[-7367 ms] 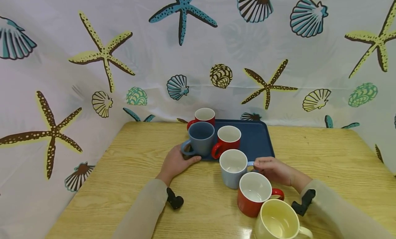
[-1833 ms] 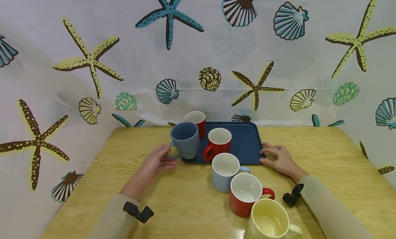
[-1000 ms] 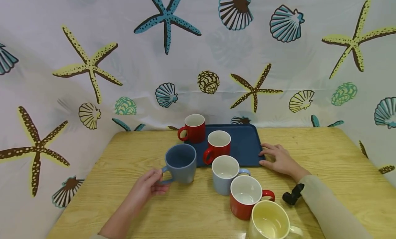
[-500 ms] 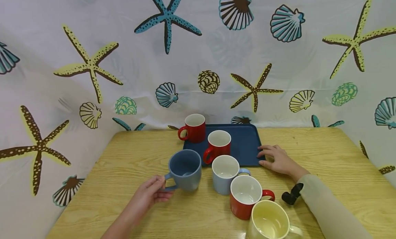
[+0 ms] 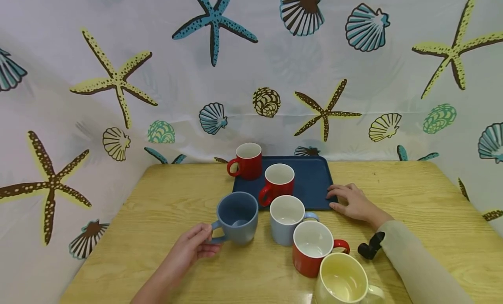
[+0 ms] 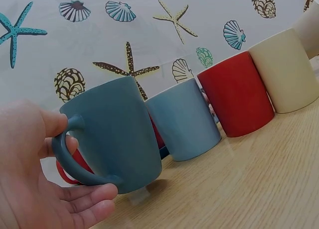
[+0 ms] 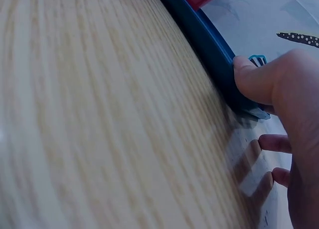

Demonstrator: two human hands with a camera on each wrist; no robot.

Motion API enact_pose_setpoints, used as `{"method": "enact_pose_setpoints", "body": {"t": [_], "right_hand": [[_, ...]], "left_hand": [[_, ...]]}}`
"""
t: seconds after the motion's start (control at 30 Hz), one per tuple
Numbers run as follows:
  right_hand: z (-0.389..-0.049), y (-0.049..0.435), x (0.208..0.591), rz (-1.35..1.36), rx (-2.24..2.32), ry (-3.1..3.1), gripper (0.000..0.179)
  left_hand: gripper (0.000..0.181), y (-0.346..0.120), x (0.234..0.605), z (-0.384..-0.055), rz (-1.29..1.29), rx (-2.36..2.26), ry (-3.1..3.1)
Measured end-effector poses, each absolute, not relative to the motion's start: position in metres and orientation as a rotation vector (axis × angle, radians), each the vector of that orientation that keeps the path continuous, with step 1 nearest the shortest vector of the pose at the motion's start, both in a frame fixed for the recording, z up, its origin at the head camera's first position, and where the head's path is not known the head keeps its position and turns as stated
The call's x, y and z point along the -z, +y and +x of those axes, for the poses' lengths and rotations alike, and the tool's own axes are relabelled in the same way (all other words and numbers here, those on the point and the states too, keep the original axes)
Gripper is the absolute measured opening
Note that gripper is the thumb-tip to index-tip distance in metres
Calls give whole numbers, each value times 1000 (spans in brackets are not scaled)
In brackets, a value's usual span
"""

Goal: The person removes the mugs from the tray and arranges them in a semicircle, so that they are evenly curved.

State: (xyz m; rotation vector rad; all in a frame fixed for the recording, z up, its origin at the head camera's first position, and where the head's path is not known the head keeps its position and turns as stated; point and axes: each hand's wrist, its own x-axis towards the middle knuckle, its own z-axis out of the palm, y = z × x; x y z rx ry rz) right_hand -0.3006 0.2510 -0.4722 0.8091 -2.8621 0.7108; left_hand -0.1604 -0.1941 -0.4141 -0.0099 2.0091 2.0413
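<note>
My left hand (image 5: 192,247) grips the handle of a dark blue mug (image 5: 238,223), thumb and fingers around it. This mug is in front of the tray, just left of a light blue mug (image 5: 286,225). In the left wrist view the dark blue mug (image 6: 112,134) has its base near the table; I cannot tell whether it touches. At the right front corner of the dark blue tray (image 5: 310,177) my right hand (image 5: 355,203) rests, fingers relaxed. The right wrist view shows its thumb (image 7: 251,79) against the rim.
Two red mugs stand on the tray: one at the back left (image 5: 249,164), one in front (image 5: 280,184). From the light blue mug a diagonal row continues with a red mug (image 5: 308,258) and a pale yellow mug (image 5: 346,286). A patterned cloth (image 5: 188,85) hangs behind the table.
The dark blue mug has left the tray in my left hand, coming toward me and then slightly right. My right hand has let go of the light blue mug's handle and moved to the tray corner.
</note>
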Motion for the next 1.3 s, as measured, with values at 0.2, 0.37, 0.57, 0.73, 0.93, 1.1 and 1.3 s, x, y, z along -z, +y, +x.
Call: {"method": "enact_pose_setpoints", "body": {"t": [0.2,0.37,0.57,0.73,0.93,1.1,1.3], "right_hand": [[-300,249,468,780,-731,-2903,26],[-299,248,467,769,-729,-2928,27],[-298,249,467,780,-715,-2924,27],[-298,248,466,772,-715,-2936,26],[-297,248,466,767,-719,-2933,26],[-296,248,465,762,-717,-2934,27],[-297,248,466,760,-719,-2927,26]], "left_hand": [[31,-194,417,-166,38,-2020,2028],[33,-194,423,-173,71,-2005,2038],[33,-195,428,-185,145,-1983,2011],[36,-195,429,-192,145,-1949,2019],[36,-197,431,-205,178,-1918,2025],[36,-197,432,-210,231,-1893,2008],[35,-196,431,-213,269,-1889,1982]]}}
